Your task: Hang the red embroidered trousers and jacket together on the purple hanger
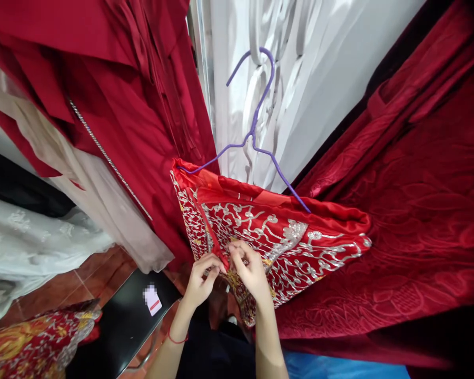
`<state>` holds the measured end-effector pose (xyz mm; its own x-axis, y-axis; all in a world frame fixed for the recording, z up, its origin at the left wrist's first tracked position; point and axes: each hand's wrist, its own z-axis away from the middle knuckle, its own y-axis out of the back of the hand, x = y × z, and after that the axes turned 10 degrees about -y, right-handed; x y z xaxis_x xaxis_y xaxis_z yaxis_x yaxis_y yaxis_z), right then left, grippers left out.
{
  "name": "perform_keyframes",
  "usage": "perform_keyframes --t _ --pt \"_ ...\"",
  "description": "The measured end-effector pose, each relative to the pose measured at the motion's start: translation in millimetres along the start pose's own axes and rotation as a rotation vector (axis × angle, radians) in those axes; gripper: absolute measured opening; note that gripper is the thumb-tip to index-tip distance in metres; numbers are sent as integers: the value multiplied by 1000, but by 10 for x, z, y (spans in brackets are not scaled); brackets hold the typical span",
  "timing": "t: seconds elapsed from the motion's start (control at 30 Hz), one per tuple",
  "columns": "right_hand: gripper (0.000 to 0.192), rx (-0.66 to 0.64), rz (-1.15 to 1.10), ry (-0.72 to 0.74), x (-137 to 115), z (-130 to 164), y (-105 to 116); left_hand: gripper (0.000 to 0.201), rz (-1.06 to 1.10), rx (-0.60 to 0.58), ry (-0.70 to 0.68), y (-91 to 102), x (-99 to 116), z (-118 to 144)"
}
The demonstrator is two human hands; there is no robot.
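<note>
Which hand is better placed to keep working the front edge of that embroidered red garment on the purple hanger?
Probably the left hand: its fingertips already pinch the red edge strip of the embroidered red garment on the purple hanger. The right hand sits beside it on the embroidery, steadying the cloth.

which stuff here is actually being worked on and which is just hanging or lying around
In hand: embroidered red garment on the purple hanger, pinched at its front edge by left hand and right hand.

Lying about: plain red dress, white lace fabric, black board, red velvet cloth.

Red garment (284, 237) with silver embroidery, purple hanger (260, 105), white curtain (319, 68)
</note>
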<state>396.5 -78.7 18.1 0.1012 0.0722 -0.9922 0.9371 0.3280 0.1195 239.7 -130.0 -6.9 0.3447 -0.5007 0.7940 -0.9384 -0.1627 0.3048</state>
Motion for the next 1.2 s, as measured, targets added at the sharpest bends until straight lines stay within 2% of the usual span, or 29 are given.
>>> perform_keyframes --t 0.1,0.23,0.3,0.47,0.6,0.7,0.77,0.87,0.93,1.0,1.07,1.2 --pt "27 74 6 75 -203 -138 -211 31 54 -105 85 87 -46 33" --pt "47 89 96 149 -473 -390 -516 26 187 -298 183 160 -92 89" --pt "49 114 123 166 -559 -514 -623 27 164 -331 181 184 -107 107" --pt "36 193 41 223 -637 -746 -750 26 181 -331 230 359 -150 85" --pt "28 286 12 234 -687 -873 -806 29 167 -263 227 577 -167 -56" --pt "20 362 44 248 -754 -898 -835 30 132 -177 147 713 -119 -250" --pt "21 396 66 257 -798 -863 -847 25 136 -72 81 786 -48 -426" --pt "21 424 69 264 -833 -764 -859 17 137 189 -37 867 100 -763" --pt "19 442 82 276 -838 -696 -861 17 94 290 -135 896 196 -1018" --pt "15 477 115 298 -844 -637 -854 17 73 259 -200 904 260 -1251" --pt "12 525 155 318 -864 -584 -840 14 85 215 -207 899 277 -1417" --pt "11 578 217 357 -931 -510 -827 13 128 207 -144 901 191 -1520"
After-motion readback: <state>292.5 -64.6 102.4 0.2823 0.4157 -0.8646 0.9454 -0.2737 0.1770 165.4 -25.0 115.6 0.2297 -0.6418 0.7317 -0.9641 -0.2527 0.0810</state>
